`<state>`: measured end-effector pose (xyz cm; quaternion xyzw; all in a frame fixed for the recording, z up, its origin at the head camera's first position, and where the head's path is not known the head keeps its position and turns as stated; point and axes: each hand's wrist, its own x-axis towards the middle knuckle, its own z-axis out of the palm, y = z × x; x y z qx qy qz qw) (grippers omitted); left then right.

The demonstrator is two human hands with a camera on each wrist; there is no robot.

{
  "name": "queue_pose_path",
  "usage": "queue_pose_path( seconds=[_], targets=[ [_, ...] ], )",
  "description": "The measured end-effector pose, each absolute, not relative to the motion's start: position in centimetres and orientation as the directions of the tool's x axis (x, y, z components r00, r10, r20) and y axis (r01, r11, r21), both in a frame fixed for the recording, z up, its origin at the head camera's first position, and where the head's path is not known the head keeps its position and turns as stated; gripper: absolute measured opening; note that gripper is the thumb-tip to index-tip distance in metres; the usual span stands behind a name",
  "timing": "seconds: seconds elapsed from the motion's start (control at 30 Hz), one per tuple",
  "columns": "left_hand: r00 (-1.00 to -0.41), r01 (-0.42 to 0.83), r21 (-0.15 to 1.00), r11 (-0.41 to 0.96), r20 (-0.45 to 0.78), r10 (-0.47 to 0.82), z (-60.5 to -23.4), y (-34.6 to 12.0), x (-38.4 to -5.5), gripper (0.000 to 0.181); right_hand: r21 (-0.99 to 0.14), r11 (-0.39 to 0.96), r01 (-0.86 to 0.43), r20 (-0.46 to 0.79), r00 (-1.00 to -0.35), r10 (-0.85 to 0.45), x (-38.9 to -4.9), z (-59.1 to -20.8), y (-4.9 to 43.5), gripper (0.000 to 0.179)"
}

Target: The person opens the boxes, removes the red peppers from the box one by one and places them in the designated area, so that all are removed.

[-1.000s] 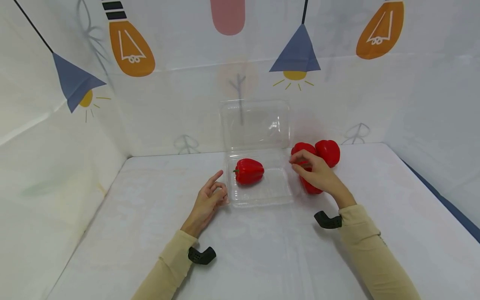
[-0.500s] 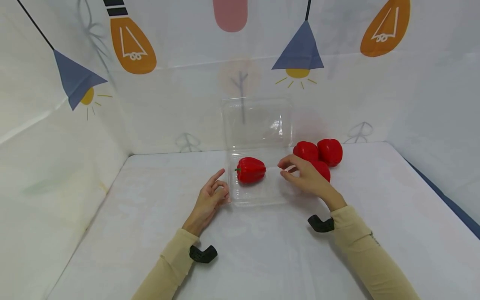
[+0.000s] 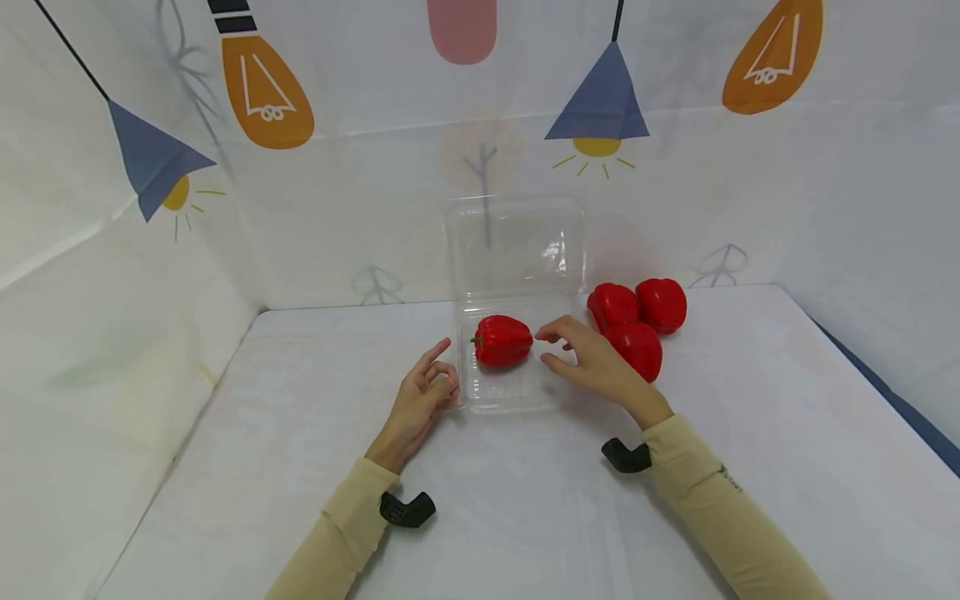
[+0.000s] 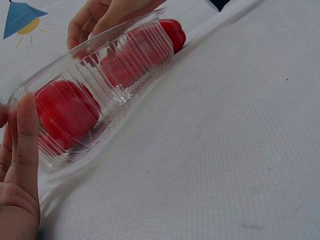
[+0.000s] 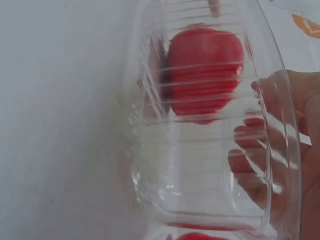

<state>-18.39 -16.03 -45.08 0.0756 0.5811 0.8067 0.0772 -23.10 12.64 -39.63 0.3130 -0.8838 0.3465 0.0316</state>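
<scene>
In the head view, a clear plastic clamshell box (image 3: 525, 408) stands with its lid (image 3: 517, 242) raised behind it. One red bell pepper (image 3: 502, 342) lies on its side in the left half, green stem pointing left. My right hand (image 3: 588, 358) hovers over the right half, thumb and fingers apart and holding nothing, fingertips close to the pepper's right end. My left hand (image 3: 422, 396) is at the box's left front corner, index finger extended. From the left wrist, a straight finger (image 4: 27, 140) rests against the box wall. Through the wall, the right wrist view shows the pepper (image 5: 205, 72).
Three more red bell peppers (image 3: 635, 348) sit clustered on the white table just right of the box. A printed cloth wall (image 3: 360, 208) rises directly behind the lid. Black wrist cameras (image 3: 407, 509) stick out from both sleeves.
My right hand has moved left, from above the clustered peppers to over the box, uncovering the front pepper. The left hand and the boxed pepper stay put.
</scene>
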Motion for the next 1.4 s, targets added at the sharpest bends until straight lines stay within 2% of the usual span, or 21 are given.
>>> queue_pose_path(
  seconds=[0.23,0.33,0.87,1.13,1.4],
  targets=[
    [-0.978,-0.036,0.951,-0.306,0.030,0.208,-44.9,-16.1,-18.3,0.067,-0.445,0.642,-0.625,0.305,-0.779,-0.547,-22.8,-39.8,11.3,0.044],
    [-0.978,-0.037,0.953,-0.299,0.026,0.206,-44.9,-16.0,-18.3,0.066,-0.417,0.659,-0.626,0.313,-0.780,-0.543,-22.6,-39.7,10.9,0.047],
    [-0.978,-0.029,0.950,-0.311,0.038,0.207,-45.0,-16.1,-18.4,0.065,-0.422,0.656,-0.626,0.298,-0.779,-0.552,-22.7,-39.8,9.1,0.068],
    [-0.978,-0.027,0.954,-0.300,0.037,0.207,-45.1,-15.8,-18.2,0.066,-0.465,0.660,-0.591,0.253,-0.803,-0.540,-23.7,-40.2,8.1,0.070],
    [-0.982,-0.035,0.964,-0.262,0.016,0.189,-45.0,-16.0,-18.3,0.065,-0.457,0.675,-0.579,0.211,-0.808,-0.550,-24.2,-40.3,6.6,0.082]
  ],
)
